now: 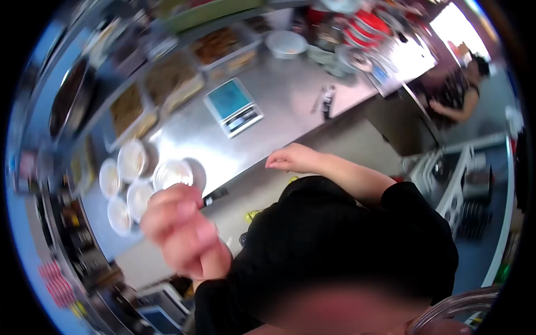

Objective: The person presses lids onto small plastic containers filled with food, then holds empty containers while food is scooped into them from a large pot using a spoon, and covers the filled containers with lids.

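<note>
Close to the camera, my left hand (187, 231) is raised with its fingers curled; blur hides whether anything is between them. Behind it stands a white bowl (172, 173) on the steel counter (223, 162). Several more pale bowls, one of them here (133, 161), are grouped at the counter's left end. My right hand (293, 158) hovers at the counter's front edge, loosely bent and holding nothing visible. Further forward lies a kitchen scale (233, 106) with a blue-green plate and nothing on it.
Food tubs (173, 81) line the counter's back. A white basin (286, 43) and red-white striped items (365, 30) stand further right. Dark-handled utensils (327, 101) lie near the front edge. A person (460, 95) is at the far right, beside a rack (469, 184).
</note>
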`<state>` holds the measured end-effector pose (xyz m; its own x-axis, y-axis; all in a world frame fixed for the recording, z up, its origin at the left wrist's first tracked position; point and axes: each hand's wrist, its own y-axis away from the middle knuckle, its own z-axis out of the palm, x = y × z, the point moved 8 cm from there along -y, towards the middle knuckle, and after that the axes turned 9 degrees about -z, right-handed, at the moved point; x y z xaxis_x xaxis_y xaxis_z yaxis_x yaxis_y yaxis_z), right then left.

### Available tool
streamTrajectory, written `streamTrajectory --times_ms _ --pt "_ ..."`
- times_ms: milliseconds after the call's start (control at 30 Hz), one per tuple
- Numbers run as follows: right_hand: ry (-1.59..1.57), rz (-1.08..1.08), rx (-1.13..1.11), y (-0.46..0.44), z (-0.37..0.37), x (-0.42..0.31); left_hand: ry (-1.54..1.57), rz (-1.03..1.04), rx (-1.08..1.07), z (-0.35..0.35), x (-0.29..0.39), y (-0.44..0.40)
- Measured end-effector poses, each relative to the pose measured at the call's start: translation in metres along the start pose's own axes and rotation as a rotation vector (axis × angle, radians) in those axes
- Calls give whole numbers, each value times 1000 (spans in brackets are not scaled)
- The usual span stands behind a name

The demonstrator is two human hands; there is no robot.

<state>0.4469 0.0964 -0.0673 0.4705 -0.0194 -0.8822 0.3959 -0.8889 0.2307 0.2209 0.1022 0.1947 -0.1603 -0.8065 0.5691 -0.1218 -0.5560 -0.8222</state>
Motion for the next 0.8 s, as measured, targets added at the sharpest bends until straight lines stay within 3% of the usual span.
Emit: streamTrajectory --times_ms 67,133,200,233,300,367,433,467,533,567,600,633,667,700,733,800 --pt "117 78 181 47 -71 33 -32 338 -280 77 33 -44" --pt "44 50 477 99 -113 69 -97 459 -449 136 51 -62" --pt "-9 170 682 181 -150 98 -55 644 -450 187 71 -70" --pt "78 91 832 215 -166 117 -87 692 -477 207 73 -74" --pt "-27 310 996 298 -168 145 -145 789 -530 247 75 -79" --pt "-16 401 1197 374 -164 175 20 664 -430 291 74 -78" --pt "-71 493 1432 434 -134 223 230 494 -344 337 70 -74" --pt "-112 527 1520 458 -113 241 368 343 -507 363 54 -65" --pt "-530 747 1499 485 -55 279 648 -30 -744 414 21 -42" --pt "-528 753 1518 497 -26 299 429 -91 -1037 449 3 -24" --pt "-535 749 1535 499 4 324 371 -72 -1072 481 -24 8" --pt "-616 780 1556 498 31 339 241 -275 -1277 513 -60 49" --pt "-702 823 1563 497 64 347 160 -53 -1365 535 -75 80" --pt "-810 777 1630 492 99 364 133 13 -1431 553 -119 127" --pt "-905 715 1693 485 125 380 65 267 -1399 559 -148 155" --pt "-1104 927 1767 482 179 358 -108 292 -1447 559 -226 204"
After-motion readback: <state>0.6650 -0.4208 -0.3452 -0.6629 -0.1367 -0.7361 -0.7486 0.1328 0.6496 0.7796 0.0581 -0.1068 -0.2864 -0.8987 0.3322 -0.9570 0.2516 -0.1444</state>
